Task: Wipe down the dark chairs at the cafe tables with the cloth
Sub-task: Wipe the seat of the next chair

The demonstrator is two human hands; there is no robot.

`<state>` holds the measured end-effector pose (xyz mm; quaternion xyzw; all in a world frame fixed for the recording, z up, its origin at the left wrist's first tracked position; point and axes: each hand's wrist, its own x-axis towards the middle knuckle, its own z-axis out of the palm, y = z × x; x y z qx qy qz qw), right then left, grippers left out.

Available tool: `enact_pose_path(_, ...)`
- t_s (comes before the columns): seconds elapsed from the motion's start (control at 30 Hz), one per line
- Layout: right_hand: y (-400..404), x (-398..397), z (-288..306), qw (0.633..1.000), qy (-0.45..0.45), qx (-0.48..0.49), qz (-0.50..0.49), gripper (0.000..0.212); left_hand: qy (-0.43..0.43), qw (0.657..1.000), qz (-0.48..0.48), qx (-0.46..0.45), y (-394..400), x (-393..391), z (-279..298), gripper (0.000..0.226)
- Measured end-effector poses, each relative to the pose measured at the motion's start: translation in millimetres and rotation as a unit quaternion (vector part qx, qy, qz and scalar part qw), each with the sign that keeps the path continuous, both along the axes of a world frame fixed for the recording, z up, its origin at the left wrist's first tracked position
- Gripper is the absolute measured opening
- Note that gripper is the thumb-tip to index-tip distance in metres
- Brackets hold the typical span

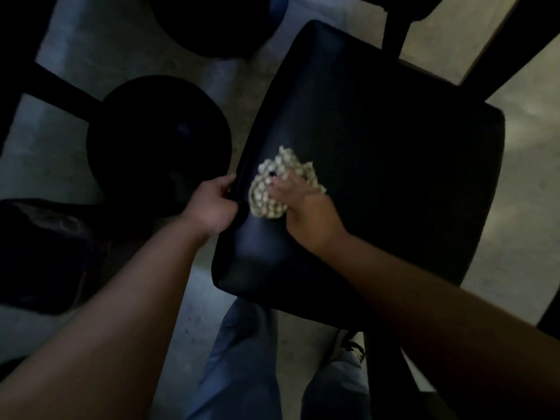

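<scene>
A dark padded chair seat fills the middle and right of the head view. A crumpled pale cloth lies on the seat near its left edge. My right hand presses flat on the cloth with spread fingers. My left hand grips the seat's left edge, thumb on top and fingers curled under the rim. The scene is dim and slightly blurred.
A round black table base stands on the grey floor left of the chair, with another at the top. A dark chair seat sits at the far left. Dark chair frame bars cross the upper right. My jeans-clad legs are below.
</scene>
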<state>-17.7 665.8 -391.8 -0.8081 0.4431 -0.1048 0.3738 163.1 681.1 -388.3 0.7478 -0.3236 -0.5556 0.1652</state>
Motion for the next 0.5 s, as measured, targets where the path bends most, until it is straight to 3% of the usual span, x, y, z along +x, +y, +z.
enact_pose_path(0.13,42.2,-7.6,4.7,0.998,0.009,0.056,0.010,0.047,-0.041,0.999,0.033,0.010,32.8,-6.0,2.8,0.057)
enact_pose_path(0.37,51.8,-8.2,27.9,0.960,0.145,0.186,0.150,0.039,-0.041,0.989,0.138,0.011,109.3,-39.9,41.0,0.051)
enact_pose_path(0.5,75.0,-10.5,85.2,0.945,0.083,0.310,0.056,0.036,-0.014,0.965,0.258,-0.036,150.3,-62.1,97.2,0.045)
